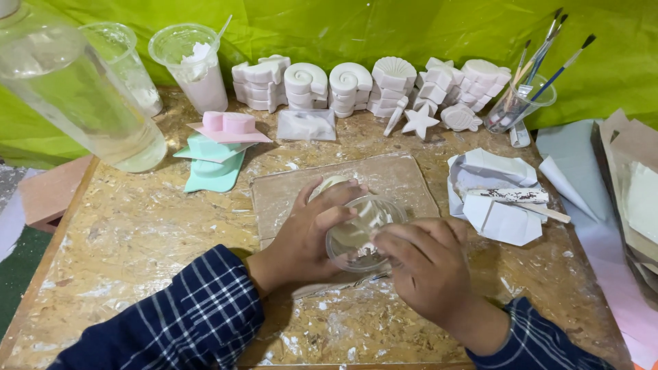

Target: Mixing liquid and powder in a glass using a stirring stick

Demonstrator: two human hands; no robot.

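Both hands, left (305,236) & right (425,264), clasped round clear round plastic mould (360,233), mid counter (137,233); white plaster shell casts (349,85) far side.

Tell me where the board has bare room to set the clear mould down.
Freest patch: the board left of the left hand, below the teal moulds and big bottle. A smaller strip lies near the front edge between both sleeves. Crowded: the back row of white casts, the brush cup, and the folded paper beyond the right hand.
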